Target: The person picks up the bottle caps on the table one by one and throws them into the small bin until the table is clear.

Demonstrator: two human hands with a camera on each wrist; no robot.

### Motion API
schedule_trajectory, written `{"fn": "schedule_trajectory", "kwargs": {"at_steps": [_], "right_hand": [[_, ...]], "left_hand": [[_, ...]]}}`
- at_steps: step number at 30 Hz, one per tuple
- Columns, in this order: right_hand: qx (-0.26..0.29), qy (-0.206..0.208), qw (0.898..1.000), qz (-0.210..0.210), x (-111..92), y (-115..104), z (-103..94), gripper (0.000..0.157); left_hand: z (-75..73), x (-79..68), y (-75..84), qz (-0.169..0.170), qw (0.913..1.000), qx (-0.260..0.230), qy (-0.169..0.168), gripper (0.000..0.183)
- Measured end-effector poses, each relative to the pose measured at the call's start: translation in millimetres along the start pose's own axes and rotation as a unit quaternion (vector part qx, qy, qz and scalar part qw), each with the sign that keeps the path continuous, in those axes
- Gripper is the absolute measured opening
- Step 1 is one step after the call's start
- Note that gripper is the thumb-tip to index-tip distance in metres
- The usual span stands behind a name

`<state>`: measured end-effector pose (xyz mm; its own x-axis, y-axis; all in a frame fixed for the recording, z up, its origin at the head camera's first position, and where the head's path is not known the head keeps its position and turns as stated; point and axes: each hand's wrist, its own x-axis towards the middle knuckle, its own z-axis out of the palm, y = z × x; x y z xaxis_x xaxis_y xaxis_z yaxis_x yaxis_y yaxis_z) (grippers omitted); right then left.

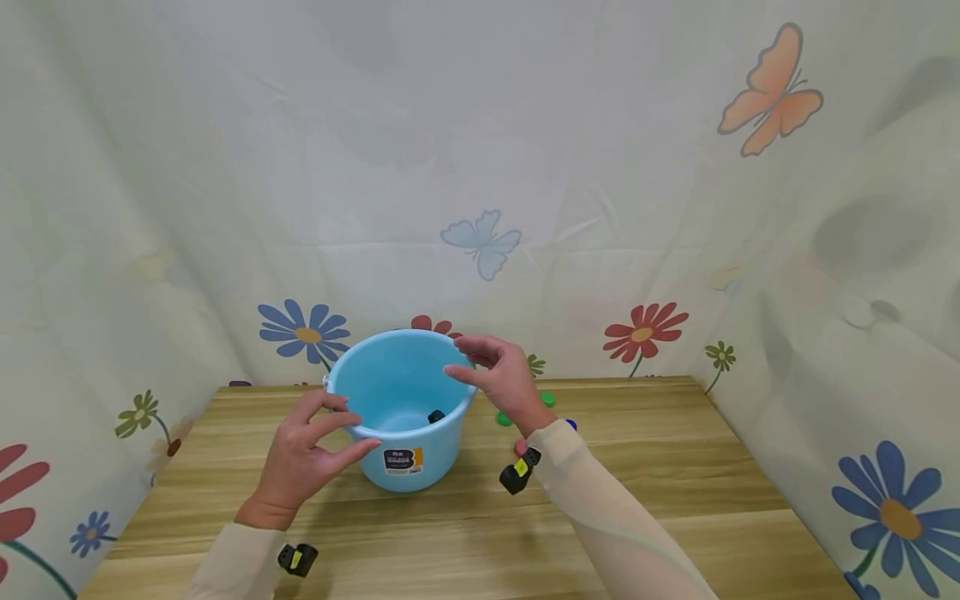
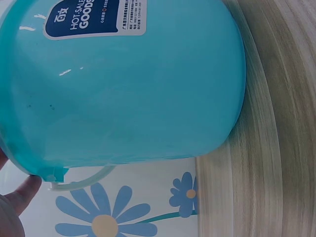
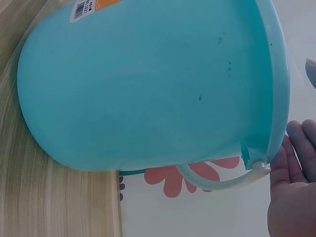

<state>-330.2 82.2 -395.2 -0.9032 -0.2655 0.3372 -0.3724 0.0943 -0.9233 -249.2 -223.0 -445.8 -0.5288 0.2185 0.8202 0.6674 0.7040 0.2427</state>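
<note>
A light blue plastic bucket (image 1: pixel 420 462) with a label stands upright on the wooden table, its opening facing up. Inside, near the bottom, lies a small black object (image 1: pixel 436 416). My left hand (image 1: pixel 303 446) is at the bucket's left rim, thumb spread from the fingers; in the left wrist view a fingertip (image 2: pixel 27 192) comes right up to the rim beside the handle joint. At the right rim is my right hand (image 1: pixel 502 379), its thumb apart from the fingers. The right wrist view shows those fingers (image 3: pixel 281 168) fairly straight beside the white handle (image 3: pixel 222 183).
Right of the bucket, partly behind my right forearm, lie green discs (image 1: pixel 548 399), a pink disc (image 1: pixel 520 447) and a blue one (image 1: pixel 572 424). A flowered curtain (image 1: pixel 480 167) encloses the wooden table (image 1: pixel 660 500) at the back and sides.
</note>
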Motion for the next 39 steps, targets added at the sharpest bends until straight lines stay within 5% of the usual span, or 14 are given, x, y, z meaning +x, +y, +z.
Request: {"fn": "schedule_trajectory", "kwargs": {"at_steps": [39], "right_hand": [[-0.006,0.017,1.000,0.012,-12.4,14.2,-29.3,0.054]], "left_hand": [[0.4,0.4,0.6,-0.004,1.0000,-0.004,0.000,0.039]]}}
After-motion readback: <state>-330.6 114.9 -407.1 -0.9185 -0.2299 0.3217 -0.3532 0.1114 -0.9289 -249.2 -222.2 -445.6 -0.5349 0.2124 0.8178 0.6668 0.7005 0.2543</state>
